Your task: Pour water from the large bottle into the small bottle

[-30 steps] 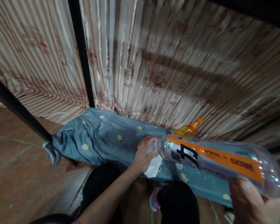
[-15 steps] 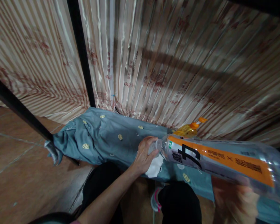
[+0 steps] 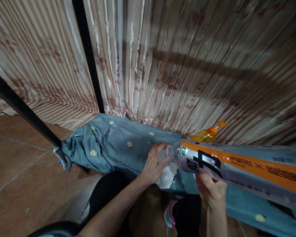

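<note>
A large clear plastic bottle with an orange and grey label lies nearly level, its mouth pointing left. My right hand grips it from below, close to the neck. At the bottle's mouth, my left hand is closed around a small clear plastic cup; the fingers hide part of it. Whether any liquid passes between the two I cannot tell. Just under my left hand a crumpled white tissue rests on the blue-grey patterned cloth.
Behind the large bottle is a yellow pump bottle with an orange top. A dark flat object lies on the cloth at right. Black metal posts stand at left before a striped curtain. My knees and a shoe are below.
My right hand has moved left along the underside of the large bottle, from its far part to near the neck. My left hand stays at the bottle's mouth. The view has shifted slightly.
</note>
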Demonstrator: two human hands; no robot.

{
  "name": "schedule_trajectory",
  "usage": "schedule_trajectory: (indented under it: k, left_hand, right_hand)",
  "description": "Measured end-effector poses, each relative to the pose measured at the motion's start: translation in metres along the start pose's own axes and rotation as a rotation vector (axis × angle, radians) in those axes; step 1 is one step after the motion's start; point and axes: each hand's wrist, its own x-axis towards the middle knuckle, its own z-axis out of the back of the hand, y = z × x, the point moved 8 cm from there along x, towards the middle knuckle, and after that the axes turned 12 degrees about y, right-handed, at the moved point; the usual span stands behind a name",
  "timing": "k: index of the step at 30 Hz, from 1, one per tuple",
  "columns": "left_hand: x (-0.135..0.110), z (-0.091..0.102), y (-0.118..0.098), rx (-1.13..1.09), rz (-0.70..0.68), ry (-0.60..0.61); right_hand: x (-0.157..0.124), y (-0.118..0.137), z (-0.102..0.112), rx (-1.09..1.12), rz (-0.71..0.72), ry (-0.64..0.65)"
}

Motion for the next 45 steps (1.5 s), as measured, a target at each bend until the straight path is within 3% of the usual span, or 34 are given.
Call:
schedule_trajectory:
  k: [5,17,32,45]
  left_hand:
    - [0.000,0.002,0.000,0.013,0.006,-0.006]
    - [-0.004,-0.001,0.013,-0.059,0.073,0.023]
    - [0.000,-0.005,0.023,-0.054,0.110,0.007]
    - [0.000,-0.005,0.024,-0.071,0.177,-0.024]
  right_hand:
    - [0.005,-0.007,-0.006,0.178,-0.034,-0.056]
    - [0.024,-0.007,-0.003,0.043,0.015,0.027]
    - [0.042,-0.016,-0.008,0.247,-0.037,0.088]
    - [0.054,-0.011,-0.010,0.181,-0.002,0.193]
